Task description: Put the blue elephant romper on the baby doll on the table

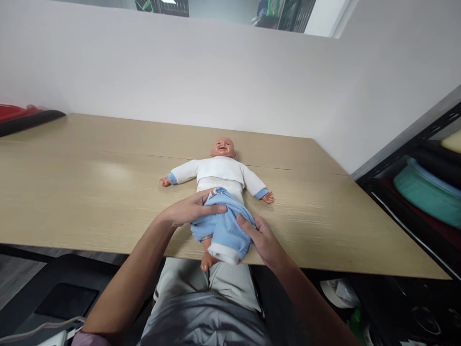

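Note:
A baby doll point(222, 148) lies on its back on the wooden table, head away from me and arms spread. It wears a white long-sleeved top point(220, 168) with blue cuffs. Light blue terry pants point(230, 221) with white hems are bunched around its hips and legs. One bare foot point(208, 260) sticks out of the leg on the left; the other foot is hidden in the cloth. My left hand point(196, 207) grips the pants near the waist, thumb on top. On the other side, my right hand point(258, 233) pinches the pants at the leg.
The wooden table point(108, 202) runs up to a white wall. At the far left lies a red item point(18, 113) beside a black edge. A black rack point(403, 202) on the right holds a teal basin point(428, 192). A dark phone-like slab point(67, 300) rests on a black seat below.

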`<state>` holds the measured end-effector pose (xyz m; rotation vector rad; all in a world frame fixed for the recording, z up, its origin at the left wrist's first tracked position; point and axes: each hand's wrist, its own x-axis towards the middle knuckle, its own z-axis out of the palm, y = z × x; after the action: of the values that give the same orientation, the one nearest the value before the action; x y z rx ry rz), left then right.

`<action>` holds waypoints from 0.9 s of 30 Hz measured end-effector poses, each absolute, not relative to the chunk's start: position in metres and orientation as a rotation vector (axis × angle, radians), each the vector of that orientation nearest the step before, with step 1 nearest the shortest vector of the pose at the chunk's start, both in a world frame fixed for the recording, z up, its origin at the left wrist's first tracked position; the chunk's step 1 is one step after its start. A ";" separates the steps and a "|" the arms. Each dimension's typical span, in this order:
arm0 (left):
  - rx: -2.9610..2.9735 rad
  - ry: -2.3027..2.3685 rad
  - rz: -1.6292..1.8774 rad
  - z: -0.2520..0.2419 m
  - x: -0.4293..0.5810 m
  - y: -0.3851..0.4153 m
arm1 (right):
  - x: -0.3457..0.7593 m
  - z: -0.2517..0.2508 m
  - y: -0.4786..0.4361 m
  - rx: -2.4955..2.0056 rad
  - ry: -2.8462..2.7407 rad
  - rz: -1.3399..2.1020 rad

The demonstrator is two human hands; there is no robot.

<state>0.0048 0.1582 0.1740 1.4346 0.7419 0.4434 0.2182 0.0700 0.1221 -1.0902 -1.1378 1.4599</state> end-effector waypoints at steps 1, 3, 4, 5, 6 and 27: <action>1.405 0.798 0.452 0.174 0.006 0.156 | 0.219 0.123 0.067 -1.100 -1.184 1.505; 1.395 0.892 0.462 0.176 0.008 0.153 | 0.220 0.125 0.061 -1.132 -1.262 1.516; 1.407 0.927 0.471 0.176 0.009 0.153 | 0.220 0.126 0.058 -1.145 -1.276 1.475; 1.424 0.949 0.479 0.176 0.010 0.153 | 0.219 0.126 0.056 -1.153 -1.269 1.408; 1.446 0.952 0.482 0.175 0.011 0.153 | 0.217 0.126 0.054 -1.161 -1.245 1.327; 2.361 1.002 0.153 0.182 0.027 0.119 | 0.205 0.098 0.020 -1.423 -0.960 1.136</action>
<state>0.0270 0.1188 0.1817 2.3609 1.0018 0.1534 0.2047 0.0201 0.0982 -1.4228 -0.9603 1.1358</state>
